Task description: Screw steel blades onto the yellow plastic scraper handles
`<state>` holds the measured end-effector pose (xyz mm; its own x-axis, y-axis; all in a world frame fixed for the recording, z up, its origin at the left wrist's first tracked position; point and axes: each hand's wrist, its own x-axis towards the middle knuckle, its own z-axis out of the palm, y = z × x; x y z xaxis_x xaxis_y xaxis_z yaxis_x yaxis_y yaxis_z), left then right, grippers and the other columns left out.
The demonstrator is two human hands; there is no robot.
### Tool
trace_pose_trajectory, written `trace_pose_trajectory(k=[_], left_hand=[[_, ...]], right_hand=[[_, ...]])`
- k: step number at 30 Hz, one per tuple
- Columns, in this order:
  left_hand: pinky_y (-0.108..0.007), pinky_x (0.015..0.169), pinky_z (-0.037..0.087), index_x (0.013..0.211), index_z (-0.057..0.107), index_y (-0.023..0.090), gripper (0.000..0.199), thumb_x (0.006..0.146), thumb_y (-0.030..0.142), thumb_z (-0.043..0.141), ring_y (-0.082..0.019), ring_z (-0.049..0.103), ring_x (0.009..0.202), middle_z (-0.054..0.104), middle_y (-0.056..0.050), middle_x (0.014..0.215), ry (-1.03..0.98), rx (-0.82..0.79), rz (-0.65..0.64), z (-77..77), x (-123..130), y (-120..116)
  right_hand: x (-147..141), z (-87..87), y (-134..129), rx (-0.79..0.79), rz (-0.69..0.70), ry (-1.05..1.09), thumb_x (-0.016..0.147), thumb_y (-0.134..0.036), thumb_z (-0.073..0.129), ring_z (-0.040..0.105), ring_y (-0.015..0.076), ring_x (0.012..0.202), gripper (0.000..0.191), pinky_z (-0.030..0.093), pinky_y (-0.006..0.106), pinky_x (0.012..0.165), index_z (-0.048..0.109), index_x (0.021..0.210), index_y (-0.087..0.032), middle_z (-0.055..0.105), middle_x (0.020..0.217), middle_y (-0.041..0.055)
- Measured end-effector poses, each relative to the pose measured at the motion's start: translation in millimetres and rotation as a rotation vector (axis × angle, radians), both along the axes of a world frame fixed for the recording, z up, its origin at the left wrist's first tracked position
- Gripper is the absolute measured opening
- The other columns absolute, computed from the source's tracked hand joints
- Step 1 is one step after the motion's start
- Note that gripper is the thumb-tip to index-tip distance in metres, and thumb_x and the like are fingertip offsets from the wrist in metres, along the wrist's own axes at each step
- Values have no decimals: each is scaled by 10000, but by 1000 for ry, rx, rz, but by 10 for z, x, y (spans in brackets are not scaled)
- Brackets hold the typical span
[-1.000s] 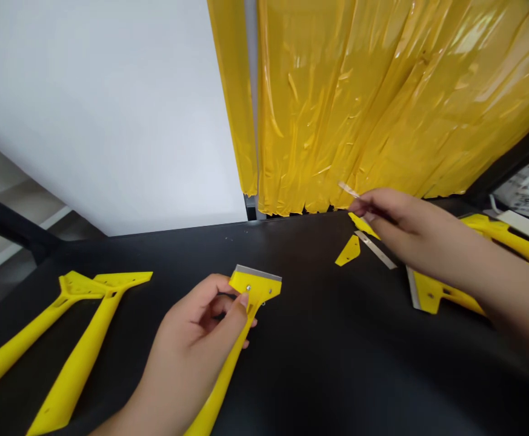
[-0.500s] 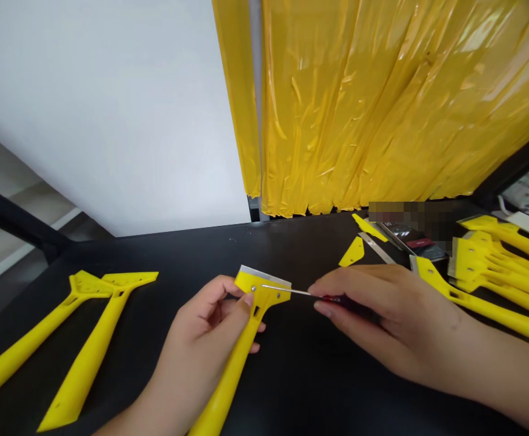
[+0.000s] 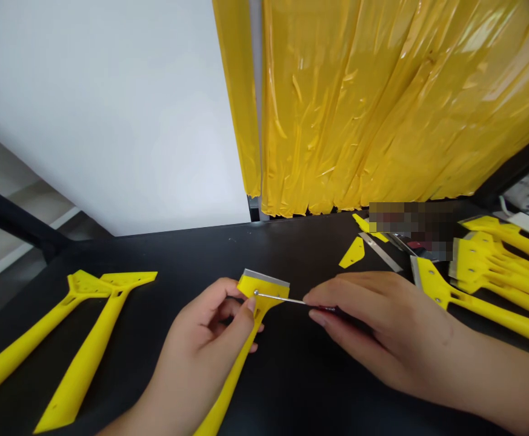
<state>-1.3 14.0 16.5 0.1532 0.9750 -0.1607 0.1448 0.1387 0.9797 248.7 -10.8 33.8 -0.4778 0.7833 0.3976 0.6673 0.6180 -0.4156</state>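
Yellow plastic scraper (image 3: 264, 295) is held just ahead of the person, its head tilted up and its long handle (image 3: 230, 387) running down toward 6 o'clock. The left hand (image 3: 209, 327) is closed around the neck, with the thumb on the front face and the fingers curled behind, so the scraper's head stands just above the grip. The scraper looks light and stiff, and the safest hold seems to be the neck or handle, away from the thin metal blade (image 3: 265, 278) along the top edge. The right hand (image 3: 364, 327), toward 3 o'clock, is closed in a pinch on a small screwdriver (image 3: 291, 301) with a dark red handle, and its steel tip touches a screw (image 3: 256, 293) in the scraper's head.

Farther out on the black tabletop (image 3: 291, 387), two more yellow scrapers (image 3: 85, 357) lie at 9 o'clock and a pile of scrapers (image 3: 486, 284) at 2 o'clock. At 1 o'clock lie a loose yellow wedge (image 3: 352, 252) and a metal strip (image 3: 380, 251), beside a blurred patch (image 3: 409, 225). Yellow plastic sheeting (image 3: 359, 109) hangs at 12 o'clock, next to a white wall (image 3: 100, 121) at 11.
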Motion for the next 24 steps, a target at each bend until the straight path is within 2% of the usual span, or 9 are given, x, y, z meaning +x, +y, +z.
trace_pose_trajectory(k=[9, 13, 16, 18, 20, 22, 24], left_hand=[[-278, 618, 609, 854, 708, 257, 157, 889, 407, 735, -199, 643, 706, 695, -16, 774, 56, 87, -46, -3, 14, 7], [-266, 609, 585, 856, 682, 259, 161, 918, 407, 697, -195, 642, 705, 686, -14, 788, 117, 146, -56, 8, -4, -1], [-255, 575, 555, 853, 668, 257, 189, 947, 421, 662, -186, 625, 678, 656, -7, 771, 168, 193, -64, 13, -17, -15], [-251, 558, 531, 839, 653, 256, 203, 960, 419, 645, -180, 612, 661, 631, -1, 762, 196, 230, -70, 24, -18, -25], [-253, 558, 512, 816, 629, 255, 211, 962, 406, 644, -175, 602, 657, 608, 4, 766, 226, 272, -69, 43, -18, -31], [-256, 573, 495, 797, 603, 253, 222, 968, 390, 640, -168, 590, 663, 588, 10, 774, 272, 319, -75, 61, -24, -30], [-255, 585, 476, 808, 596, 254, 212, 979, 375, 629, -157, 573, 664, 570, 18, 784, 323, 360, -86, 69, -39, -18]], right_hand=[[-32, 15, -20, -57, 1, 0, 1049, -224, 532, 678, 169, 704, 159, 480, 288, 630, 643, 1159, -251, 741, 860, 17], [-48, -10, 1, 96, 52, -85, 1052, -208, 521, 613, 187, 676, 159, 428, 335, 606, 649, 1145, -194, 692, 824, 29], [-57, -64, 8, 245, 101, -198, 996, -101, 523, 527, 206, 646, 161, 363, 367, 584, 660, 1041, -173, 638, 775, 38], [-69, -96, -3, 262, 118, -210, 965, -60, 524, 492, 203, 640, 177, 338, 368, 588, 646, 1001, -182, 617, 762, 33], [-99, -107, -19, 86, 93, -81, 995, -107, 528, 498, 183, 651, 132, 352, 345, 595, 616, 1022, -202, 617, 786, 19], [-146, -97, -27, -291, 15, 194, 1057, -224, 497, 484, 147, 633, 85, 364, 296, 569, 570, 1013, -228, 591, 782, -12], [-192, -80, -19, -692, -35, 487, 1074, -343, 496, 424, 114, 583, 150, 344, 247, 519, 523, 968, -242, 523, 734, -52]])
